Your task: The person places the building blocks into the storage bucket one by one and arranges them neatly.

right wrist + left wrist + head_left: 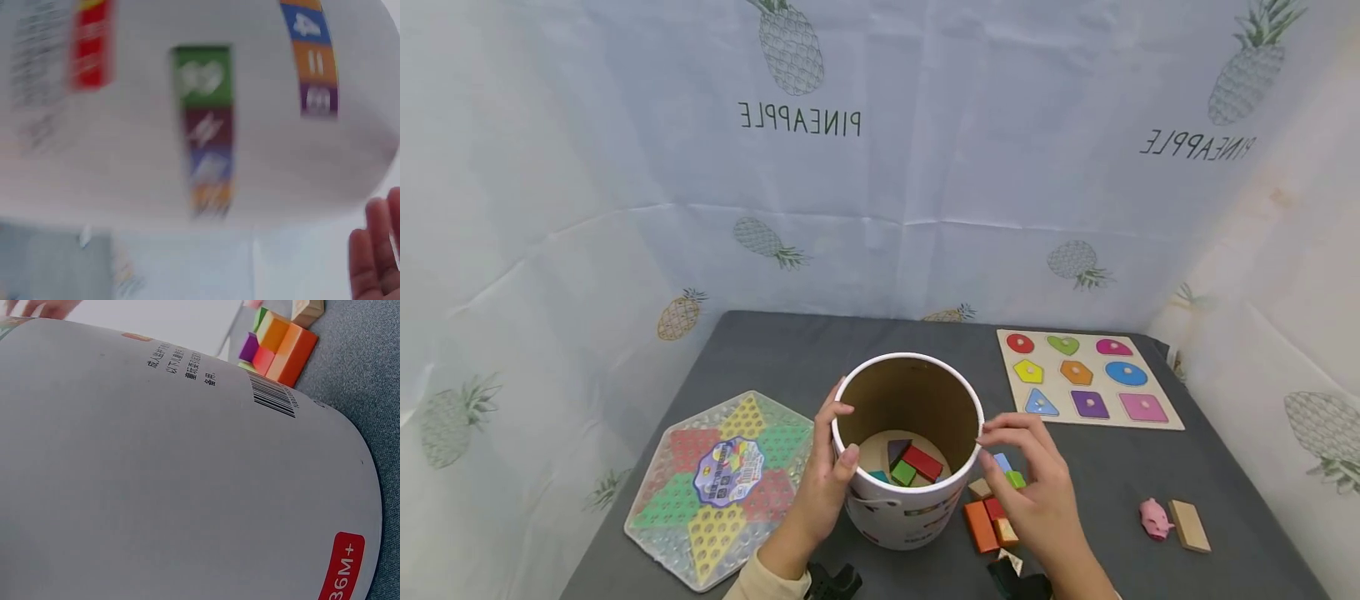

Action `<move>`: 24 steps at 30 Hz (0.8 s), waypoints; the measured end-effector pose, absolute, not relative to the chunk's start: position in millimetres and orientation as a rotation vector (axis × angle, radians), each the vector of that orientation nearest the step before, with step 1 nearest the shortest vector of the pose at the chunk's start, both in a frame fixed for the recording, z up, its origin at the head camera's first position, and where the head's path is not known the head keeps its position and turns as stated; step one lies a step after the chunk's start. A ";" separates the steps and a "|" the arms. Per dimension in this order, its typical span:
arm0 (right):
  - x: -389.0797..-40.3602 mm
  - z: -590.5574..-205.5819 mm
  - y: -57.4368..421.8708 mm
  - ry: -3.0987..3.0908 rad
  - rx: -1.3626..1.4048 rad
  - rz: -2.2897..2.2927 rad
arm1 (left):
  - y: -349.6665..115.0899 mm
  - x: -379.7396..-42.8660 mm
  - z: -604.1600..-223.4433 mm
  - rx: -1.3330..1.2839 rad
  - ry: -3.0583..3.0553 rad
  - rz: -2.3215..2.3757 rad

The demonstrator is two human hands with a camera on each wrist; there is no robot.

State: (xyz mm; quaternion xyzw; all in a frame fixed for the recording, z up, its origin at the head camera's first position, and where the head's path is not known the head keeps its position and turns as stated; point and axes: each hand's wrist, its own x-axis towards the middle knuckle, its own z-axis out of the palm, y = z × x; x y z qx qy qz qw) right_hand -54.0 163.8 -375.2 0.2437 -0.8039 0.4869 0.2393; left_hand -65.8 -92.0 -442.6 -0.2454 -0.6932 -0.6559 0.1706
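Observation:
A white bucket [904,527] with a brown inside stands in the middle of the head view. On its floor lie a red block [922,462], a green block [903,473] and a dark triangular block [898,451]. My left hand [817,492] grips the bucket's left side, thumb and fingers at the rim. At the right rim is my right hand [1037,483], its fingers loosely bent and fingertips right by the edge. The bucket's printed wall [262,150] fills most of the right wrist view, with right-hand fingers [378,240] visible beside it.
Several loose blocks, one an orange block [981,527], lie right of the bucket. A hexagonal star-patterned game board [647,508] lies left, and a wooden shape puzzle [1101,408] back right. Farther right are a pink pig figure [1155,519] and a plain wooden block [1190,526].

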 end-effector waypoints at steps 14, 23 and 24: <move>-49.0 -499.1 252.2 -3.220 0.162 0.794 | -94.2 -66.3 -441.5 -0.699 -1.964 -1.879; -42.5 -499.7 254.7 -3.009 0.057 0.849 | -93.8 -66.2 -442.3 -0.710 -1.969 -1.874; -42.5 -495.9 253.0 -2.955 0.057 0.856 | -94.0 -65.7 -442.4 -0.708 -1.973 -1.874</move>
